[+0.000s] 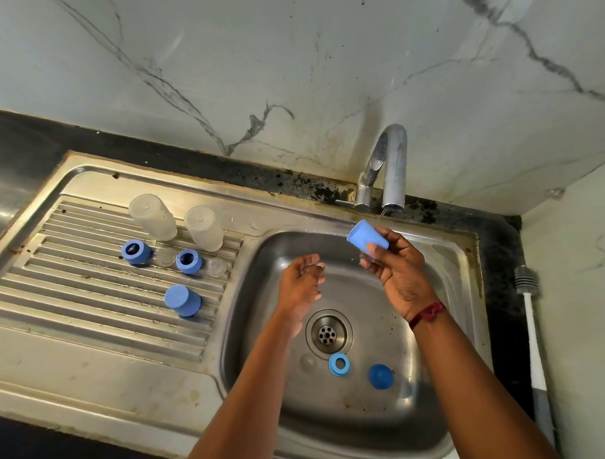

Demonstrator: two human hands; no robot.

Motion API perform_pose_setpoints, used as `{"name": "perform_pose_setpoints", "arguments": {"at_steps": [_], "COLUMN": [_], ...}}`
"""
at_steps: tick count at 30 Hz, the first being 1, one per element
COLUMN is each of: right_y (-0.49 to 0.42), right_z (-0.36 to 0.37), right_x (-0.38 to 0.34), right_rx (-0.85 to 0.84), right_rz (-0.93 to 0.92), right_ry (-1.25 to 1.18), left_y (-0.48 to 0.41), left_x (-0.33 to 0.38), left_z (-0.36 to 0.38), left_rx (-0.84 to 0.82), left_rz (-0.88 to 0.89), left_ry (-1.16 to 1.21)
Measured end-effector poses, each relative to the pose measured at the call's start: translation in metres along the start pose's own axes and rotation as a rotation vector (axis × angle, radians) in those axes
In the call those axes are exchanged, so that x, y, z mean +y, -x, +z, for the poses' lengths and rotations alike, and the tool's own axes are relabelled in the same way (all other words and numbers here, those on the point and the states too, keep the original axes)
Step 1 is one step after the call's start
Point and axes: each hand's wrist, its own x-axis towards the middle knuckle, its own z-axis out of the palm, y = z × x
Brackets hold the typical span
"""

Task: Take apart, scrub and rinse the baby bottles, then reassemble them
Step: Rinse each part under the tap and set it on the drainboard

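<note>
The right hand is gripping a blue plastic bottle cap just beside the spout of the curved steel tap, over the steel sink basin. The left hand is curling nearby, and I cannot tell whether it is holding anything. Two clear plastic bottles are standing inverted on the ribbed drainboard.

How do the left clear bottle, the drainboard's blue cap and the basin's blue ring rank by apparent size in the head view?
1. Left clear bottle
2. Drainboard blue cap
3. Basin blue ring
No close calls.
</note>
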Motion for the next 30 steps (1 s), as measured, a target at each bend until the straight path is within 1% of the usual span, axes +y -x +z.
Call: {"name": "perform_pose_setpoints", "arguments": {"at_steps": [2, 6, 8, 11, 13, 15, 17, 19, 21, 22, 24, 26, 29, 30], "right_y": [0.001, 0.002, 0.001, -0.002, -0.004, -0.004, -0.005, -0.006, -0.006, -0.005, -0.002, 0.000, -0.001, 0.000], "right_z": [0.000, 0.000, 0.002, 0.008, 0.013, 0.018, 0.023, 0.023, 0.020, 0.019, 0.018, 0.021, 0.023, 0.023], "right_x": [-0.003, -0.006, -0.004, 0.001, 0.005, 0.007, 0.007, 0.007, 0.008, 0.009, 0.013, 0.014, 0.012, 0.012], "right_rx": [0.002, 0.001, 0.029, 0.100, 0.083, 0.077, 0.099, 0.156, 0.227, 0.234, 0.167, 0.133, 0.289, 0.304], "right_rz": [0.025, 0.034, -0.013, -0.140, -0.208, -0.255, -0.301, -0.343, -0.358, -0.355, -0.356, -0.365, -0.354, -0.338], "right_ry": [-0.058, 0.053, 0.211, 0.545, 0.717, 0.826, 0.877, 0.892, 0.940, 0.986, 1.053, 1.026, 0.970, 0.976], "left_y": [0.000, 0.001, 0.001, 0.002, 0.003, 0.004, 0.004, 0.004, 0.004, 0.004, 0.004, 0.004, 0.007, 0.008], "left_x": [0.000, 0.000, 0.000, -0.002, -0.003, -0.005, -0.008, -0.009, -0.011, -0.011, -0.010, -0.011, -0.012, -0.013], "left_z": [-0.001, -0.002, -0.003, -0.004, -0.004, -0.005, -0.007, -0.010, -0.011, -0.011, -0.011, -0.010, -0.009, -0.009], "left_rx": [0.001, -0.003, -0.003, 0.005, 0.010, 0.016, 0.020, 0.020, 0.024, 0.026, 0.026, 0.027, 0.032, 0.034], "left_rz": [0.003, 0.000, -0.003, -0.015, -0.022, -0.028, -0.030, -0.032, -0.035, -0.036, -0.035, -0.035, -0.034, -0.030], "left_ry": [-0.001, 0.005, 0.012, 0.025, 0.031, 0.037, 0.040, 0.038, 0.040, 0.041, 0.039, 0.036, 0.032, 0.033]}}
